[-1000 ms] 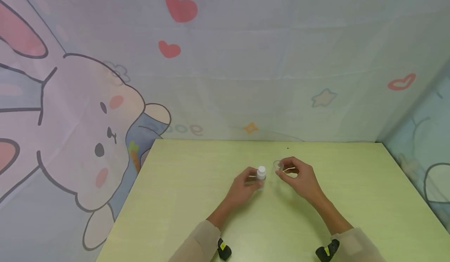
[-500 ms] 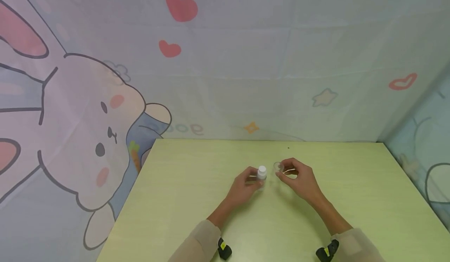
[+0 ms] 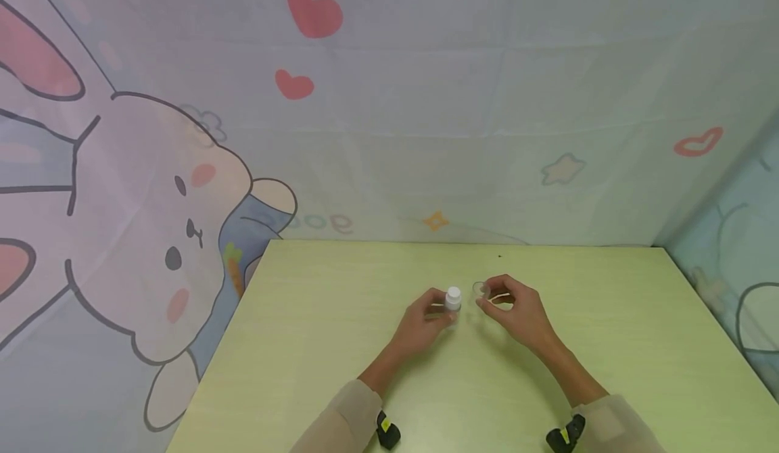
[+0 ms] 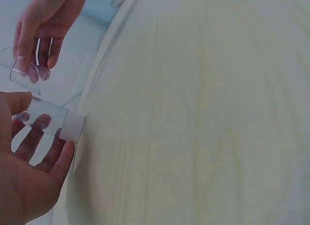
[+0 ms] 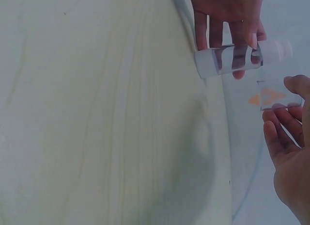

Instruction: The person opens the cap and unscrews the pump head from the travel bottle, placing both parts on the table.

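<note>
My left hand point(image 3: 420, 324) grips a small clear bottle point(image 5: 237, 58) with a white top point(image 3: 453, 295) and a white base point(image 4: 72, 126). The bottle stands roughly upright above the table, its top uncovered. To the right of it, my right hand point(image 3: 520, 314) pinches a clear cap point(image 3: 480, 291) between thumb and fingers. A narrow gap parts the cap from the bottle. In the right wrist view the see-through cap point(image 5: 278, 95) lies beside the bottle, its rim near my fingertips. No contents can be made out in either.
Both hands are over a pale yellow-green table point(image 3: 292, 345). A cloth backdrop point(image 3: 426, 135) with hearts and a rabbit print hangs behind it and along the left side. A tiny dark speck point(image 3: 500, 256) lies near the back edge.
The right hand and the cap have shifted very slightly downward in the head view. The left hand and the bottle stay almost still.
</note>
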Motion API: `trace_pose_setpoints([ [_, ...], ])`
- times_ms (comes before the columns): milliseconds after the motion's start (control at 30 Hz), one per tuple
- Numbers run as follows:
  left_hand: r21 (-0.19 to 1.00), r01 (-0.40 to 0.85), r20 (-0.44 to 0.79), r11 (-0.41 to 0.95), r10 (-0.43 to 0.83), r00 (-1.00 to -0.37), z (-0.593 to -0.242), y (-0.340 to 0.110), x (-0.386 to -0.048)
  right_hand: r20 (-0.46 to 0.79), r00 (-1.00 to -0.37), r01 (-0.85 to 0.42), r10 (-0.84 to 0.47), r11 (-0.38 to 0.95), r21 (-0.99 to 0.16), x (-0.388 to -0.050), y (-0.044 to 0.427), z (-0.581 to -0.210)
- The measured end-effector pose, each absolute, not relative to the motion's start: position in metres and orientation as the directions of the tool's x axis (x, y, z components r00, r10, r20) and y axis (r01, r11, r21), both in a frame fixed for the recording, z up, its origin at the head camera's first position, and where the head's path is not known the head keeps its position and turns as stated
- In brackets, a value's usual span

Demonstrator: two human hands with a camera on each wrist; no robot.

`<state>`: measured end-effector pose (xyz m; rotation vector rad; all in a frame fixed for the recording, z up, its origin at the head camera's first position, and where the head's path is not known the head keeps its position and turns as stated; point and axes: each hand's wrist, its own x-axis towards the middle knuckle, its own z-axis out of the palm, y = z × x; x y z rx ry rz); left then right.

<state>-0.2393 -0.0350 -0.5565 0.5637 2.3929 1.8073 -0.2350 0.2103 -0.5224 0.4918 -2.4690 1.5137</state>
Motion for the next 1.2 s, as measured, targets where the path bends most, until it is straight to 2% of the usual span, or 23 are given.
trace_pose_setpoints([
  [767, 0.952, 0.218, 0.139, 0.213, 0.336, -0.932, -0.557, -0.035, -0.239, 0.324, -0.930, -0.367, -0.173, 0.448, -0.815, -0.235, 0.210, -0.530],
  [1200, 0.956, 0.208, 0.132, 0.204, 0.335, -0.933, -0.557, -0.036, -0.237, 0.265, -0.947, -0.320, -0.183, 0.436, -0.841, -0.236, 0.208, -0.535],
])
